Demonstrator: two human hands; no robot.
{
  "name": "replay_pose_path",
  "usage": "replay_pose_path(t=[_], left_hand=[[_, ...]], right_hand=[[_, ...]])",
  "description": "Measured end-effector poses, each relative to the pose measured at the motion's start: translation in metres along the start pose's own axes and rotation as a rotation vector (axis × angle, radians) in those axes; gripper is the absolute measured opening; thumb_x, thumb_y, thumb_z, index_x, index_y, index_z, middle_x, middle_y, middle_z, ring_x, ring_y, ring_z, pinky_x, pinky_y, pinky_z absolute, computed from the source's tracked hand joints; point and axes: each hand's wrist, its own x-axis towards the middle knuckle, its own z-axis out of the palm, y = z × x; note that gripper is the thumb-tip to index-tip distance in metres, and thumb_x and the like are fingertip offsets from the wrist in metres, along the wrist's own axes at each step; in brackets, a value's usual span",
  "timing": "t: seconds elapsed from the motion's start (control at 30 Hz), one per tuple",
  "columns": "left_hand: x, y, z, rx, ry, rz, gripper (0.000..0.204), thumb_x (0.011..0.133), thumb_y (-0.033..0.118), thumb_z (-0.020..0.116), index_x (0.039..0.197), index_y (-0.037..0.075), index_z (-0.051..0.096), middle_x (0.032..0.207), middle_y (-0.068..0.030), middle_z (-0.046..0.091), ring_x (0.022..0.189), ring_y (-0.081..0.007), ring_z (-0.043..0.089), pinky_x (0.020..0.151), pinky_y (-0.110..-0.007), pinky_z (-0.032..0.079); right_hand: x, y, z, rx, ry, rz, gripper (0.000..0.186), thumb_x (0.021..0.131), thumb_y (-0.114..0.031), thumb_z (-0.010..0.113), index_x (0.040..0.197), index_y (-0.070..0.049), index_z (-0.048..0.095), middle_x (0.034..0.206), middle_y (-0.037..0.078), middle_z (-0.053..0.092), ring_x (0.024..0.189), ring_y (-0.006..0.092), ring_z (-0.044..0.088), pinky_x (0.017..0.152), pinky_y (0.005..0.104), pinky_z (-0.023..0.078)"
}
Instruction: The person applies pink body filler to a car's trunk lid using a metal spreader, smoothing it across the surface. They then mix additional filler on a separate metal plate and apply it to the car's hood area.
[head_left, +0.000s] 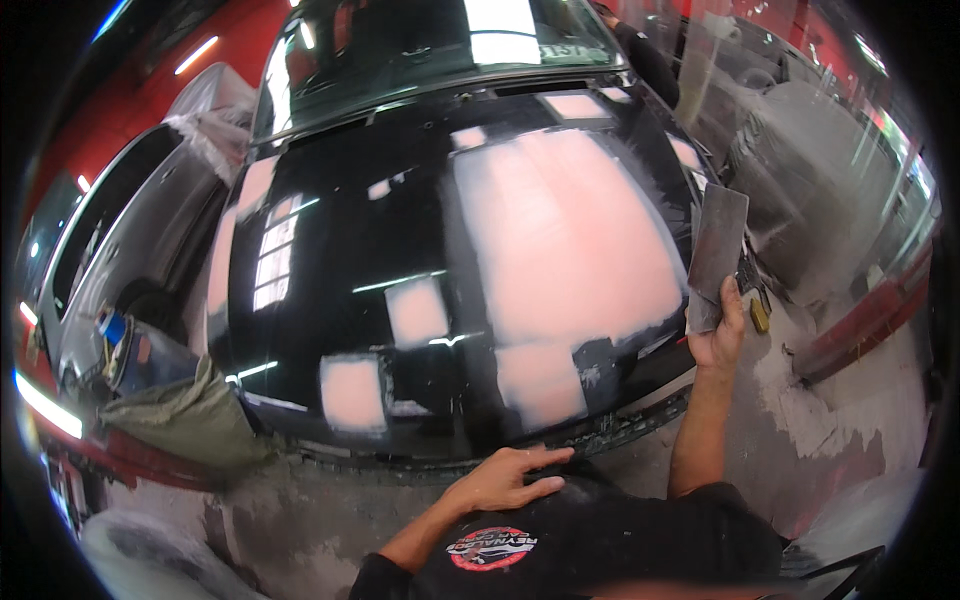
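Note:
My right hand [719, 330] grips a long, flat grey sanding strip [718, 235], held upright at the right edge of a black car hood [330, 250]. Pink filler patches cover parts of the hood, the largest [570, 230] beside the strip and smaller ones [350, 390] toward the front and sides. My left hand [510, 475] hangs near my torso below the front edge of the hood, fingers apart and holding nothing visible. A small yellow object [760, 317] lies beyond the right corner, near my right hand.
A co-worker's dark sleeve [640, 60] shows beside the windshield [400, 45]. Plastic-wrapped forms [800, 180] crowd the right. At left stand grey car panels [145, 230], a blue item [112, 326] and an olive cloth [175, 415]. A red beam [855, 335] runs at lower right.

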Motion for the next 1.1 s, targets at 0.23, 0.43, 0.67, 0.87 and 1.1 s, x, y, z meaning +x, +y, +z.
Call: replay_pose_path(t=[0.23,0.43,0.67,0.87,1.1], left_hand=[[-0.077,-0.105,0.121,-0.536,0.241,-0.163,0.062,0.101,0.047,0.043,0.148,0.006,0.039,0.151,-0.0139,0.041,0.143,-0.0240,0.033,0.117,-0.034,0.023],[-0.121,-0.149,0.208,0.490,0.553,-0.698,0.067,0.099,0.055,0.040,0.131,0.000,0.056,0.126,-0.0165,0.063,0.121,-0.0291,0.057,0.106,-0.041,0.040],[-0.131,-0.067,0.196,-0.955,1.442,0.293,0.047,0.097,0.032,0.057,0.130,-0.002,0.057,0.148,-0.0182,0.042,0.138,-0.0287,0.037,0.111,-0.037,0.031],[-0.144,-0.031,0.198,-0.028,1.586,-0.189,0.033,0.087,0.012,0.069,0.116,-0.003,0.063,0.126,-0.0141,0.060,0.111,-0.0238,0.059,0.092,-0.033,0.046],[-0.294,-0.071,0.177,-0.588,1.933,0.245,0.027,0.091,0.008,0.062,0.117,-0.001,0.062,0.111,-0.0047,0.066,0.098,-0.0162,0.062,0.089,-0.032,0.048]], right_hand=[[-0.066,0.051,0.013,0.033,-0.523,0.454,0.028,0.095,-0.010,0.060,0.121,0.001,0.060,0.111,0.010,0.068,0.096,0.0169,0.066,0.085,0.0343,0.055],[-0.172,0.073,0.004,-0.435,-0.894,0.876,0.031,0.092,-0.026,0.069,0.108,0.000,0.070,0.096,0.000,0.069,0.088,0.0080,0.060,0.080,0.0278,0.050],[-0.270,0.082,-0.013,-0.733,-1.027,0.890,0.044,0.093,-0.043,0.064,0.104,-0.001,0.072,0.085,0.004,0.069,0.085,0.0098,0.057,0.079,0.0321,0.047],[-0.310,0.099,0.033,-0.844,-1.107,0.776,0.034,0.093,-0.033,0.067,0.098,0.000,0.072,0.077,0.006,0.068,0.076,0.0065,0.058,0.066,0.0302,0.048],[-0.386,0.186,0.134,-0.775,-1.389,0.648,0.031,0.088,-0.017,0.072,0.116,-0.005,0.067,0.109,0.009,0.071,0.102,0.0142,0.062,0.091,0.0310,0.048]])
